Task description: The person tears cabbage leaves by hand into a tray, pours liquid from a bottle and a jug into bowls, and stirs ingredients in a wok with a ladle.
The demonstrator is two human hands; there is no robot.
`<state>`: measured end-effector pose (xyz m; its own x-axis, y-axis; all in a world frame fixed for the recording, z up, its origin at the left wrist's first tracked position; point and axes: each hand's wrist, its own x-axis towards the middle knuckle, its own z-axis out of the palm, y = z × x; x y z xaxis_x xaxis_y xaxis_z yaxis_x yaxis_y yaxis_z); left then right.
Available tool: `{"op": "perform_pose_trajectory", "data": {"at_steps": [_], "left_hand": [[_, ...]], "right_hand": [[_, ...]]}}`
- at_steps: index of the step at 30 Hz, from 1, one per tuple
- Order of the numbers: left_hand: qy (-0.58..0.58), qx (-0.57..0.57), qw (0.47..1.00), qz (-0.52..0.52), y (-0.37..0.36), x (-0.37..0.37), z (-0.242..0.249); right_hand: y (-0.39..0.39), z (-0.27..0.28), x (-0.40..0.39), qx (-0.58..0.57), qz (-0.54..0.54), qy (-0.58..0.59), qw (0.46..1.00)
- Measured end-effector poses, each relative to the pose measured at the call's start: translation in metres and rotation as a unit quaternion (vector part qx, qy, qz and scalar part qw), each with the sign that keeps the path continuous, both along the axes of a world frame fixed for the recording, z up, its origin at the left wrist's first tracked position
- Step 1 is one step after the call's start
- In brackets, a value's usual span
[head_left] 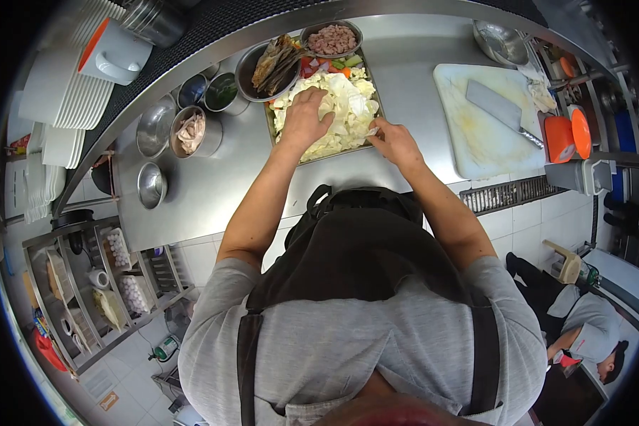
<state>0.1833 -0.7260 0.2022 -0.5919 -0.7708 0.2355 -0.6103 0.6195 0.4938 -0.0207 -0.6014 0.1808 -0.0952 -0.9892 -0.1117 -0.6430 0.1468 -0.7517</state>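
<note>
On the counter, in the tray (269,121): cabbage (348,106), under our left hand (304,119), spread flat. Our right hand (394,142), at the tray's near corner, pinches one cabbage scrap.

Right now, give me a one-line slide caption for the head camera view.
Left hand presses chopped cabbage in a metal tray; right hand pinches a piece at its edge.

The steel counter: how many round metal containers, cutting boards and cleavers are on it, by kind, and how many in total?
Round metal containers: 8, from the small bowl on the left to the empty bowl on the right of the steel counter
Cutting boards: 1, the white board
Cleavers: 1, the cleaver on it
Total: 10
</note>
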Motion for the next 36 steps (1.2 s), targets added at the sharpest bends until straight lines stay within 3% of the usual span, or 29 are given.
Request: {"op": "perform_pose_trajectory", "data": {"at_steps": [2,4,6,7,9,12,16,18,21,24,25,29,34,36], "left_hand": [[0.029,-0.042,0.999,0.003,0.011,-0.003,0.005],[0.084,0.037,0.995,-0.038,0.019,-0.003,0.007],[0.089,0.039,0.995,-0.032,0.024,0.000,0.003],[0.103,0.051,0.993,-0.007,0.026,0.004,0.003],[0.115,0.061,0.991,0.016,0.027,0.015,0.001],[0.139,0.047,0.986,0.084,0.024,0.047,0.000],[0.045,0.092,0.983,0.151,0.031,0.098,-0.009],[0.011,0.123,0.979,0.162,0.040,0.106,-0.020],[-0.053,0.121,0.981,0.142,0.048,0.099,-0.050],[-0.097,0.052,0.983,0.150,0.059,0.075,-0.046],[-0.112,0.092,0.977,0.155,0.057,0.072,-0.047],[-0.119,0.052,0.974,0.187,0.060,0.067,-0.050],[-0.106,0.176,0.965,0.163,0.064,0.078,-0.048],[-0.111,0.147,0.966,0.184,0.076,0.074,-0.061]], "right_hand": [[0.005,0.014,-0.004,0.003,-0.004,0.002,1.000],[0.005,0.029,-0.006,0.003,-0.008,0.002,1.000],[0.001,0.040,-0.004,-0.024,-0.014,-0.014,1.000],[-0.002,0.040,-0.001,-0.024,-0.014,-0.014,0.999],[-0.009,0.039,0.005,-0.164,-0.010,0.007,0.986],[-0.013,0.010,-0.001,-0.171,-0.008,0.088,0.981],[-0.001,-0.003,-0.001,-0.043,0.019,0.084,0.995],[0.007,-0.010,0.005,0.010,0.107,0.143,0.984],[0.011,-0.023,0.011,-0.027,0.109,0.170,0.979],[0.007,-0.023,0.008,-0.030,0.134,0.182,0.974],[0.005,-0.021,0.008,-0.034,0.137,0.185,0.973],[0.004,-0.015,0.011,-0.021,0.151,0.189,0.970],[0.011,-0.015,0.013,0.011,0.172,0.203,0.964],[0.024,-0.019,0.014,-0.024,0.164,0.164,0.972]]}}
